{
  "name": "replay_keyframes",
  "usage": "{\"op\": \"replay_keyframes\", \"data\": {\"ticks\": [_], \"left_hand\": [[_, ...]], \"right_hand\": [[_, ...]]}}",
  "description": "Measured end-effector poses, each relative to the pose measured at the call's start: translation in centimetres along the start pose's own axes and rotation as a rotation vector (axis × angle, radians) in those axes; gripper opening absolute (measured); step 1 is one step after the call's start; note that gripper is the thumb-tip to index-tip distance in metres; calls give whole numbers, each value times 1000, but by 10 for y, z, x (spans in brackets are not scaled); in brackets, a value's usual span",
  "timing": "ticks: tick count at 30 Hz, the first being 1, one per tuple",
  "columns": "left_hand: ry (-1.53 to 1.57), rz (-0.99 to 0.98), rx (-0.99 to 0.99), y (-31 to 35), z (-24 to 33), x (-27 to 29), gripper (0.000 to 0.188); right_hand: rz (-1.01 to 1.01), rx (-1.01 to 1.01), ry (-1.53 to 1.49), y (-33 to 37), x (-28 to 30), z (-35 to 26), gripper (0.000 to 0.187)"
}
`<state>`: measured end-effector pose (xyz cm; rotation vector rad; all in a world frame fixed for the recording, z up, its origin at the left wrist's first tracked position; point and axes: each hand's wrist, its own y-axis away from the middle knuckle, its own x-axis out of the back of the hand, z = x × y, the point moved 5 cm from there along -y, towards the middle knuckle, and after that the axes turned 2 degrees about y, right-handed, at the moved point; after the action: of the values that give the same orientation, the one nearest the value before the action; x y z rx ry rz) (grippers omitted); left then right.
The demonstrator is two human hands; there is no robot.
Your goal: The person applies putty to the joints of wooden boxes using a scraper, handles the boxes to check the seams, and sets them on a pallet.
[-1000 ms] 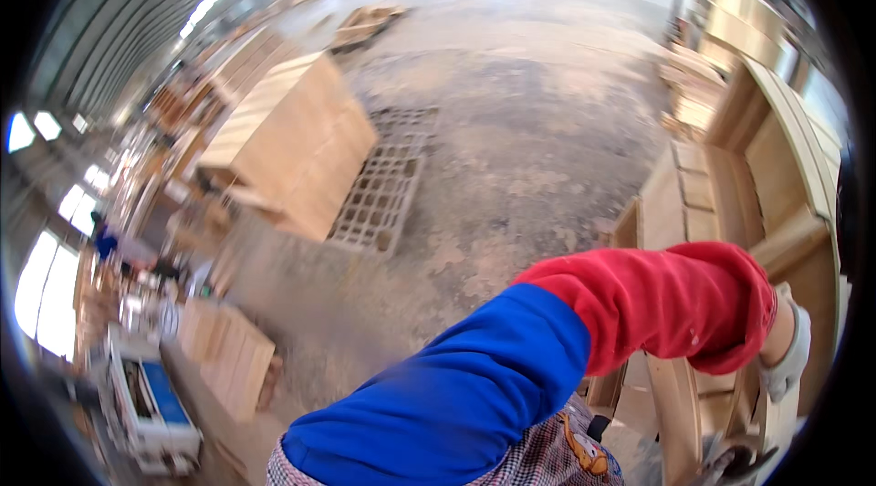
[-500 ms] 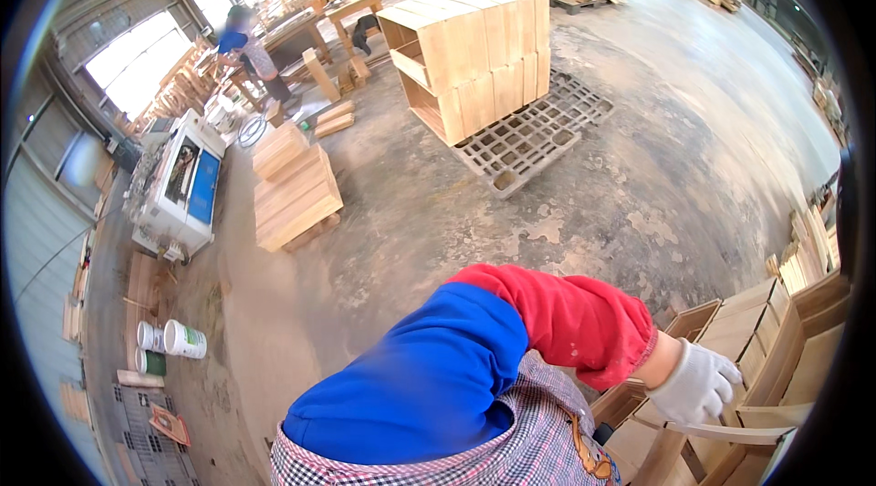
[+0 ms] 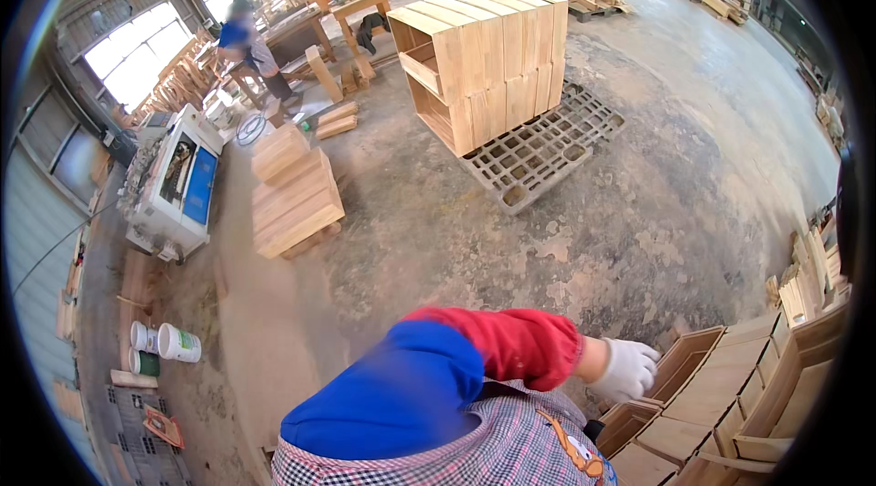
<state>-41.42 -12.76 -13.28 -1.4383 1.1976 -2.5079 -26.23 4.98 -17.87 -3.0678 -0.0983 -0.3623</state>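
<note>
A woodworking factory hall: stacked wooden crates, pallet, machine

Open wooden box (pale, unfinished) lying tilted.

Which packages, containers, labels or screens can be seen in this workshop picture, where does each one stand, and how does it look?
Tubs: floor, lower left; round, white, one with a green band, a darker green one beside.
Flat package: floor below the tubs; orange and white, print too small to tell.
Machine: left wall; white box with a blue panel; no screen visible.
Gloved hand: rests on an open wooden crate, lower right; plain wood, no label.
</note>
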Motion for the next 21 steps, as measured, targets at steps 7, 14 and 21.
{"op": "replay_keyframes", "data": {"ticks": [7, 14, 21], "left_hand": [[166, -72, 573, 195, -31, 84, 18], [136, -112, 973, 326, -47, 169, 25], [142, 195, 1097, 391, -82, 226, 26]], "right_hand": [[67, -75, 7, 19, -47, -9, 24], [53, -227, -67, 25, -105, -10, 25], [-647, -923, -390, 157, -350, 2, 27]]}}
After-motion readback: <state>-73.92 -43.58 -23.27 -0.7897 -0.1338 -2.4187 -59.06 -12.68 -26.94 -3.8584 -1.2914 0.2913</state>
